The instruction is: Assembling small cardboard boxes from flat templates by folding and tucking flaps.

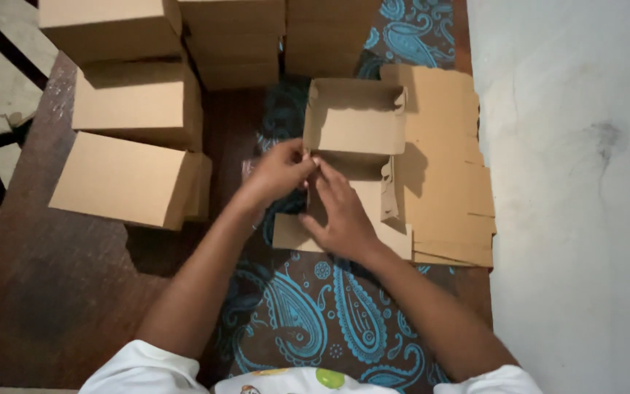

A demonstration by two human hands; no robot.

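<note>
A brown cardboard box (pixel 359 128), partly folded with its lid flap raised, lies on a paisley cloth in the middle. My left hand (pixel 280 171) pinches the box's left side wall near the corner. My right hand (pixel 340 211) presses down on the box's inner floor and front panel, fingers spread along the fold. Both hands touch the same box. A small side flap (pixel 388 191) stands upright just right of my right hand.
A stack of flat cardboard blanks (pixel 450 182) lies right of the box. Several finished closed boxes (pixel 129 179) are stacked at the left and along the top. A dark blue paisley cloth (pixel 315 306) covers the brown surface. A pale wall (pixel 577 197) is on the right.
</note>
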